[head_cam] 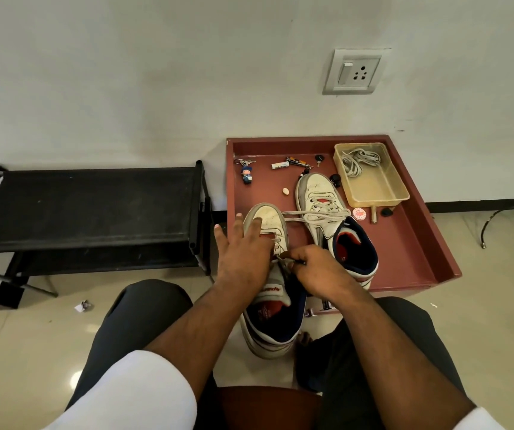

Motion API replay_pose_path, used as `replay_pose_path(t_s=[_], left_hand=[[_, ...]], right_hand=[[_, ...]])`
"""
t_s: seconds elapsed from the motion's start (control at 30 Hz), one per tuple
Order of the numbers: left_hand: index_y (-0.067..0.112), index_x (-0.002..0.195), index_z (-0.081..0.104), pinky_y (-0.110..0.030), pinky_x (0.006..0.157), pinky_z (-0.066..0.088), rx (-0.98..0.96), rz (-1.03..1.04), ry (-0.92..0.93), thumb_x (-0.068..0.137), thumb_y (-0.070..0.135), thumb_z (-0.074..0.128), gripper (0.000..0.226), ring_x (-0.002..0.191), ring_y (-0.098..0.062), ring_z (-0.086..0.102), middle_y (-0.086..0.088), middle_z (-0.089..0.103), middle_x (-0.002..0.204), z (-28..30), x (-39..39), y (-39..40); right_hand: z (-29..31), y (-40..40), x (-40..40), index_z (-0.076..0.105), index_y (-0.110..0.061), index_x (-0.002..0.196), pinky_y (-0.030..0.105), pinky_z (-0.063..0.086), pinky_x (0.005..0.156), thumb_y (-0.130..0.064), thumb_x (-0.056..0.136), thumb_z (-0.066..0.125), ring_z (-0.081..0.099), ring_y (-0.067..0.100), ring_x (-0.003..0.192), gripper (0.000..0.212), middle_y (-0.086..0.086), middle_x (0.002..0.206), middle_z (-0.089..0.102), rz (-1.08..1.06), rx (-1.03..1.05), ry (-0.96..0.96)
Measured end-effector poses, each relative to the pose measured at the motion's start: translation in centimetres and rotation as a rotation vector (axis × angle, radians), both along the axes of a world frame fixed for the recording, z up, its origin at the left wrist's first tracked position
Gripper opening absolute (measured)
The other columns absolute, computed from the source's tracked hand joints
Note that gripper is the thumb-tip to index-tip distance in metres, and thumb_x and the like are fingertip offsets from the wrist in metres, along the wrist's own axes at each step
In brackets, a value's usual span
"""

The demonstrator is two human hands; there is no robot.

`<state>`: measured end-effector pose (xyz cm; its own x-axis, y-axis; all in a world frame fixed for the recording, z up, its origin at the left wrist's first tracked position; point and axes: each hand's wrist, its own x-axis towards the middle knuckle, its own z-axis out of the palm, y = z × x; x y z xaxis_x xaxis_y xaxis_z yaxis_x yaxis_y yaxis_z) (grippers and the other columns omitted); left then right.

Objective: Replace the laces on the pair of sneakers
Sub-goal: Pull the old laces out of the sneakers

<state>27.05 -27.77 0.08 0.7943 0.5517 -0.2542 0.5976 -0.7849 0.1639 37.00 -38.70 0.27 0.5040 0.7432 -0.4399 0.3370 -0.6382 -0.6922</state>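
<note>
Here the near white leather sneaker with a navy collar and red insole stood toe-away between the person's knees, its toe reaching over the front edge of the shallow maroon wooden tray; the left hand lay on its forefoot, fingers straight and spread across the toe cap; the right hand sat just beside it over the tongue, its fingers curled and pinching the end of a pale grey lace near the eyelets. The second matching sneaker rested inside the tray, toe toward the wall, its loose lace trailing left toward the first shoe's toe. Farther back in the tray a translucent beige plastic tub held a coiled pair of off-white laces; small oddments lay scattered near it, among them a little blue doll keyring and a white tube. Left of the tray stood a low black metal rack on the beige tiled floor; a grey wall socket sat above.
</note>
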Motion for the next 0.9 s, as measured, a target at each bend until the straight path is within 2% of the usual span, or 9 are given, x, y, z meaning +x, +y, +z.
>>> replay_pose_path(t_s=[0.1,0.2,0.3,0.37,0.43,0.53,0.7,0.8,0.9], left_hand=[[0.029,0.108,0.067,-0.064,0.115,0.006,-0.231,0.161,-0.102,0.093,0.027,0.061,0.016,0.147,-0.028,0.017,0.002,0.034,0.153,-0.1,-0.2,0.8],[0.029,0.072,0.065,-0.061,0.101,0.040,-0.522,0.467,-0.333,0.087,0.021,0.068,0.018,0.109,-0.024,0.058,0.004,0.063,0.108,-1.0,-1.5,3.1],[0.028,0.072,0.066,-0.058,0.087,0.052,-0.635,0.722,-0.496,0.088,0.020,0.066,0.018,0.091,-0.027,0.067,-0.003,0.068,0.089,-1.6,-2.5,4.3],[0.034,0.079,0.063,-0.064,0.099,0.042,-0.563,0.716,-0.461,0.090,0.023,0.063,0.015,0.117,-0.034,0.057,-0.007,0.063,0.117,-1.0,-2.0,3.6],[0.039,0.101,0.059,-0.067,0.114,0.016,-0.406,0.548,-0.329,0.089,0.025,0.061,0.018,0.147,-0.036,0.018,-0.004,0.029,0.156,-0.1,-1.2,2.3],[0.037,0.131,0.049,-0.067,0.113,-0.004,-0.202,0.218,-0.147,0.087,0.032,0.061,0.046,0.150,-0.033,-0.013,0.002,-0.002,0.164,0.6,-0.1,-0.2],[0.037,0.132,0.054,-0.072,0.107,-0.014,0.150,0.072,0.013,0.096,0.033,0.054,0.036,0.148,-0.041,-0.016,-0.005,0.002,0.164,-0.4,0.2,-1.2],[0.036,0.119,0.063,-0.071,0.109,-0.012,0.048,0.075,-0.012,0.095,0.032,0.058,0.026,0.149,-0.037,-0.013,0.001,0.007,0.164,-0.5,0.3,-0.9],[0.033,0.100,0.071,-0.067,0.113,-0.004,-0.140,0.256,-0.194,0.087,0.033,0.069,0.013,0.151,-0.028,-0.002,0.008,0.018,0.161,-0.5,0.0,0.0]], right_hand=[[0.2,0.0,-0.2,0.073,-0.019,0.110,0.029,0.053,0.072,-0.011,0.097,0.052,0.067,0.016,0.081,0.026,0.001,0.093,0.073,-0.010,0.035,0.002],[0.2,0.0,-0.2,0.066,-0.020,0.124,0.013,0.046,0.065,-0.009,0.098,0.050,0.059,0.002,0.076,0.033,-0.004,0.102,0.068,-0.013,0.044,0.006],[0.1,0.1,-0.2,0.064,-0.016,0.126,0.015,0.043,0.082,-0.004,0.097,0.049,0.061,0.009,0.102,0.036,0.000,0.125,0.065,0.027,0.040,-0.019],[0.1,0.2,-0.1,0.064,-0.015,0.127,0.018,0.045,0.080,-0.003,0.096,0.048,0.062,0.013,0.101,0.037,0.003,0.128,0.064,0.041,0.027,-0.037],[-0.1,0.4,-0.1,0.067,-0.017,0.122,0.023,0.052,0.079,-0.008,0.096,0.049,0.065,0.013,0.092,0.033,0.003,0.118,0.069,0.033,0.023,-0.023],[-0.5,0.3,0.1,0.075,-0.020,0.103,0.036,0.057,0.074,-0.013,0.096,0.053,0.067,0.019,0.077,0.024,0.001,0.088,0.074,0.008,0.020,0.011],[-0.7,0.2,0.1,0.075,-0.020,0.098,0.044,0.058,0.076,-0.016,0.096,0.053,0.070,0.024,0.078,0.022,0.003,0.084,0.074,-0.022,0.040,0.019],[-0.5,0.2,0.2,0.075,-0.021,0.103,0.041,0.058,0.078,-0.015,0.097,0.052,0.069,0.021,0.081,0.025,0.001,0.087,0.074,-0.022,0.035,0.029],[-0.4,0.2,0.1,0.073,-0.022,0.111,0.031,0.056,0.072,-0.013,0.097,0.051,0.067,0.015,0.080,0.027,-0.003,0.089,0.072,-0.028,0.056,0.038]])
